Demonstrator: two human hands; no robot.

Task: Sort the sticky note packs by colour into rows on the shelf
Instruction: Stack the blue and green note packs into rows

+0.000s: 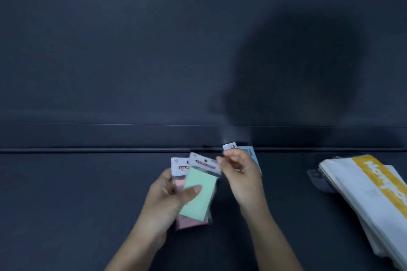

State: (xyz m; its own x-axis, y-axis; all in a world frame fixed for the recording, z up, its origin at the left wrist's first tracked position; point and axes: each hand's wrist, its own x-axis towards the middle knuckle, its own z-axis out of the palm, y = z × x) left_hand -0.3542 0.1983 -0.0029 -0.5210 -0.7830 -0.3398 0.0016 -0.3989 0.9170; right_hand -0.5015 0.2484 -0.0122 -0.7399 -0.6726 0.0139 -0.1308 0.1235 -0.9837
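Note:
My left hand (167, 200) grips two sticky note packs over the dark shelf (88, 193). The green pack (201, 193) lies on top under my thumb. A pink pack (187, 223) sits beneath it, showing at its left and bottom edges. Both have white header cards. My right hand (240, 179) is beside them with its fingers curled on a blue pack (250, 153), which is mostly hidden behind the hand. Its white header pokes out above my fingers near the shelf's back edge.
A slanted stack of white packets with a yellow band (372, 191) lies at the right, beside a dark bracket (317, 180). The dark back panel (154, 50) rises behind the shelf and carries a round shadow.

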